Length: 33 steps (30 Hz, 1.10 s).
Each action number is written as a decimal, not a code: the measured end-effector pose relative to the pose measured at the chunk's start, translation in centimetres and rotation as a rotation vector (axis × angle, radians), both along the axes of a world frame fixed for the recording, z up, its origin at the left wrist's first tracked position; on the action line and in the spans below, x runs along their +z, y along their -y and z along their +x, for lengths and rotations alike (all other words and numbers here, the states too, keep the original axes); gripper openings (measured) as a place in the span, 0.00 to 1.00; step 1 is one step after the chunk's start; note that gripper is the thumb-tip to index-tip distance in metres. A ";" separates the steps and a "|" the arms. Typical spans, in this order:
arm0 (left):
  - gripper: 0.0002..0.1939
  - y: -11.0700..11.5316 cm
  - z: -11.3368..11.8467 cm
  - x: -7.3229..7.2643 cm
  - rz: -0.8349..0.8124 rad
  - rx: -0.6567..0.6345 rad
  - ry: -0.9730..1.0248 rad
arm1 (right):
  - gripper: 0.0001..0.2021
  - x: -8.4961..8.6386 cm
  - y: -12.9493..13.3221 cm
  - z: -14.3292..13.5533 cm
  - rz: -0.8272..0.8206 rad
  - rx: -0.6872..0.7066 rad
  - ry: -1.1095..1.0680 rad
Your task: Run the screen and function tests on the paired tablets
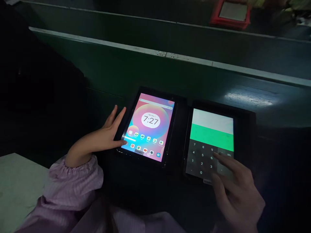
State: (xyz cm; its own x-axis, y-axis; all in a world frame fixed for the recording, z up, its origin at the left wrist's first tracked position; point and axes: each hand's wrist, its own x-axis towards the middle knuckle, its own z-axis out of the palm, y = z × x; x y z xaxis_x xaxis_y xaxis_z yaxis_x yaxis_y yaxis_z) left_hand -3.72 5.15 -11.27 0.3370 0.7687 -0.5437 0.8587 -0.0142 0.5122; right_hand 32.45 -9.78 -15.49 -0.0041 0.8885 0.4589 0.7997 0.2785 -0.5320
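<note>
One black-framed rectangular tablet with a lit pink-and-blue home screen [155, 113], flat on a dark green table [104, 77]; left hand [104, 137] at its left side, fingers spread, thumb over the lower-left screen corner.

One black-framed rectangular tablet with a lit grey calculator keypad [198, 158], just right of the first; right hand [238, 191] over its lower right, fingers parted and bent, index fingertip near 9 and 6, contact uncertain.
</note>
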 end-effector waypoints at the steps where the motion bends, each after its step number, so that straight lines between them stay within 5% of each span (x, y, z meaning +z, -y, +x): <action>1: 0.63 -0.1 -0.1 -0.2 -0.002 -0.001 0.000 | 0.13 0.0 0.1 0.1 0.003 -0.002 -0.008; 7: 0.64 -0.8 -0.1 -0.5 0.084 0.018 0.104 | 0.10 1.7 -1.0 3.1 -0.020 -0.171 -0.098; 10: 0.64 -0.9 0.2 -0.2 0.055 0.058 0.093 | 0.10 2.4 -3.3 5.4 -0.037 -0.269 0.030; 17: 0.57 -1.6 1.6 -0.9 0.166 0.280 0.334 | 0.15 -1.1 -7.1 7.2 0.093 -0.307 0.170; 28: 0.24 -3.0 4.3 -3.1 0.271 0.837 0.633 | 0.14 -1.4 -7.0 7.2 0.009 -0.251 0.206; 33: 0.14 -4.0 4.0 -4.5 0.363 0.935 0.858 | 0.15 -1.1 -6.9 7.1 -0.050 -0.273 0.231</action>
